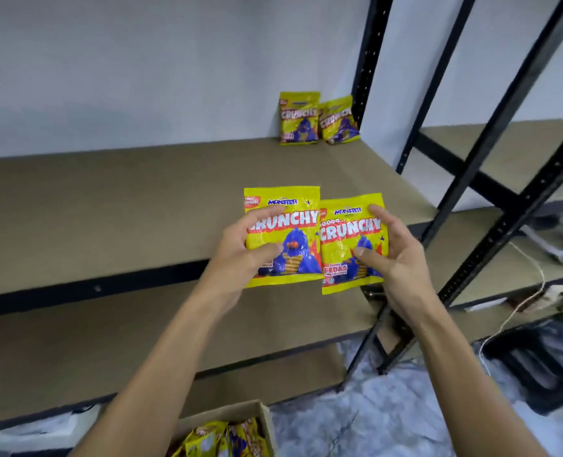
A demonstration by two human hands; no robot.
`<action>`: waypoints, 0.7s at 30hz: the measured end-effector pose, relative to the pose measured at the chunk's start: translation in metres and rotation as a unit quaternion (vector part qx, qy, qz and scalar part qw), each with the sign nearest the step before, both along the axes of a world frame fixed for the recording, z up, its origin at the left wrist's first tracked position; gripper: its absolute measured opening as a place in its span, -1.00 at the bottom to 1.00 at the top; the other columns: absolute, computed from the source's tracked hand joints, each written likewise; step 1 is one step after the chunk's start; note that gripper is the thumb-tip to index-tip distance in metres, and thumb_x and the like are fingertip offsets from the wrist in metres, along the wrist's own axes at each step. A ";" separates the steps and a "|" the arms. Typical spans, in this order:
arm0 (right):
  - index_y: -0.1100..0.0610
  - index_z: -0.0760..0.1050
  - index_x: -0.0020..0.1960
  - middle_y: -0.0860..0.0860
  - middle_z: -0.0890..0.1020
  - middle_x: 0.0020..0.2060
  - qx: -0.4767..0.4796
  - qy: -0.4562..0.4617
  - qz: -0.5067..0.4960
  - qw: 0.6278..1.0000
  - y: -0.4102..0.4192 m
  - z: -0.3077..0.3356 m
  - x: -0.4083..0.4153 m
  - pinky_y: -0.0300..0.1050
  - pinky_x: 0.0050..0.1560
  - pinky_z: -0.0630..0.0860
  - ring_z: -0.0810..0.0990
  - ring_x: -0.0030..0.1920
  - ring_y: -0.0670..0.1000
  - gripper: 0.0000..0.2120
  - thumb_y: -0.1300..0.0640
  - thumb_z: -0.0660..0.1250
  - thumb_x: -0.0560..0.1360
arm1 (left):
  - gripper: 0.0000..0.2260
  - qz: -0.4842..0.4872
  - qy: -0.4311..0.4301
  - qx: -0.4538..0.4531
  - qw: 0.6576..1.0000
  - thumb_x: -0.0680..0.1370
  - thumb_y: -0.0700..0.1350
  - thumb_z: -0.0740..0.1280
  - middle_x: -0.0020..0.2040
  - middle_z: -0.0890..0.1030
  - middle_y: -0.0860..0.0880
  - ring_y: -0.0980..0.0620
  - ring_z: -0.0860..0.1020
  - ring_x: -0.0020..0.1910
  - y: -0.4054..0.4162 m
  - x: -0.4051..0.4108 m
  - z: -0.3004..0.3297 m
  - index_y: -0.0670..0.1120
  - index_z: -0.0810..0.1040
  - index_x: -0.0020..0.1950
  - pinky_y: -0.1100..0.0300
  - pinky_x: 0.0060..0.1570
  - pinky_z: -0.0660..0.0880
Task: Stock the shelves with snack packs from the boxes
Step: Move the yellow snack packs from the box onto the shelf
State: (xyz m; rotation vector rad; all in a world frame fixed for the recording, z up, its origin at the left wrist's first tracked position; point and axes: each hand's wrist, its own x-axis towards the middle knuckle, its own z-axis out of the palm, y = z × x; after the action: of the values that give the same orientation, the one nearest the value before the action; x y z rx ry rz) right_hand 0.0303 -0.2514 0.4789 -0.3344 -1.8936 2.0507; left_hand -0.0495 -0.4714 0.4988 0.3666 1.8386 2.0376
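Note:
My left hand grips a yellow Crunchy snack pack by its left edge, thumb across the front. My right hand holds a second yellow pack the same way by its right edge. Both packs stand upright side by side in the air over the front edge of the brown shelf board. Two more yellow packs lean against the wall at the shelf's back right corner. A cardboard box with several yellow packs sits on the floor at the bottom of the view.
Black metal uprights frame the rack, and a lower shelf board lies beneath. A second rack stands to the right, with cables and a dark crate on the floor under it.

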 end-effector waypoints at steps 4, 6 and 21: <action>0.02 0.38 0.37 -0.11 0.65 0.06 0.048 0.020 -0.036 0.998 0.072 0.032 -0.053 -0.09 -0.02 0.64 0.66 0.01 -0.10 -0.42 0.43 0.38 0.46 | -0.54 0.014 0.023 0.022 0.999 0.40 -0.40 0.46 0.09 0.64 -0.05 0.01 0.65 0.03 0.076 -0.052 0.023 0.07 0.57 0.14 0.07 -0.03 0.62; 0.04 0.34 0.43 -0.07 0.62 0.08 0.093 -0.004 -0.045 0.995 0.101 0.036 -0.084 -0.17 -0.05 0.62 0.65 -0.04 -0.14 -0.41 0.36 0.40 0.48 | -0.48 0.031 0.036 -0.010 0.999 0.36 -0.41 0.49 0.13 0.62 -0.07 0.00 0.64 0.06 0.105 -0.080 0.023 0.14 0.57 0.11 0.04 0.02 0.61; 0.02 0.33 0.44 0.02 0.53 0.25 0.244 -0.025 -0.073 0.967 0.206 0.024 -0.231 0.06 0.15 0.58 0.57 0.17 0.00 -0.42 0.26 0.36 0.46 | -0.54 0.112 0.150 -0.121 0.975 0.42 -0.37 0.47 0.17 0.55 -0.01 0.08 0.58 0.08 0.237 -0.201 -0.003 0.07 0.51 0.17 0.25 -0.15 0.61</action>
State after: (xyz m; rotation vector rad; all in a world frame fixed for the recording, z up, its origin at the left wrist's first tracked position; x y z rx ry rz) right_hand -0.2009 -0.0454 0.5030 -0.3853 -2.2444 1.4320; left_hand -0.2509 -0.2345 0.4958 0.4328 2.3811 1.9482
